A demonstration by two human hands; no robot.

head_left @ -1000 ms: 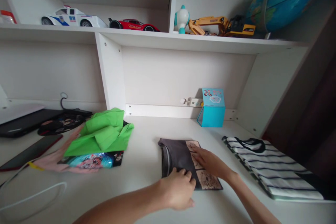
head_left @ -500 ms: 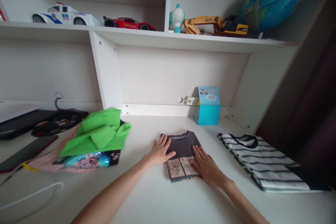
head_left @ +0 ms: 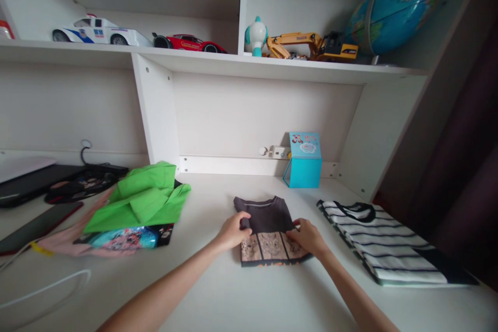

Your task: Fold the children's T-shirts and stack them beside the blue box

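A dark grey T-shirt [head_left: 268, 216] with a band of printed picture panels lies folded on the white desk [head_left: 218, 295], its neckline facing away from me. My left hand [head_left: 232, 231] pinches its left edge between thumb and fingers. On the opposite edge, my right hand [head_left: 308, 236] grips the cloth the same way, fingers curled. To the right rests a folded black-and-white striped shirt [head_left: 392, 238]. Off to the left is a pile with a bright green garment [head_left: 151, 197] on top, over a pink one and a dark one with a blue print.
A blue desk calendar [head_left: 304, 166] stands at the back beside a wall socket [head_left: 279, 152]. Toy cars, a yellow toy excavator [head_left: 311, 45] and a globe [head_left: 395, 13] sit on the shelf above. A white cable [head_left: 50, 288] and a dark tablet-like device [head_left: 39, 228] lie at left.
Both hands were lying flat on the T-shirt; now their fingers are curled, pinching its left and right edges. More of the printed panels shows. The view has shifted slightly.
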